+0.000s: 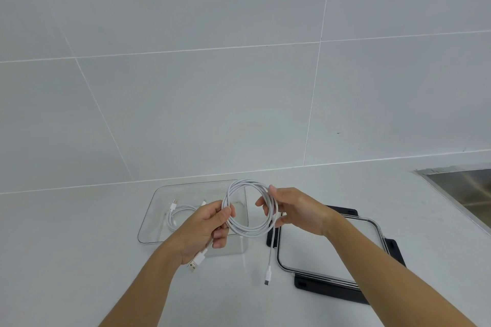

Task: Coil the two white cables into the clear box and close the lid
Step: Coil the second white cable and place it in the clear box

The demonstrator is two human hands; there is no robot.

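Observation:
A coiled white cable (245, 229) hangs in the air above the counter, held on both sides. My left hand (210, 228) grips the coil's left side, with a USB plug sticking out below the palm. My right hand (295, 211) pinches the coil's right side, and the other plug end dangles down toward the counter. Behind the hands stands the clear box (151, 220), open, with a second white cable (175, 214) coiled inside its left half. The clear lid with black clips (372, 228) lies flat on the counter to the right of the box.
The white counter meets a tiled wall just behind the box. A steel sink (467, 191) is set into the counter at the far right.

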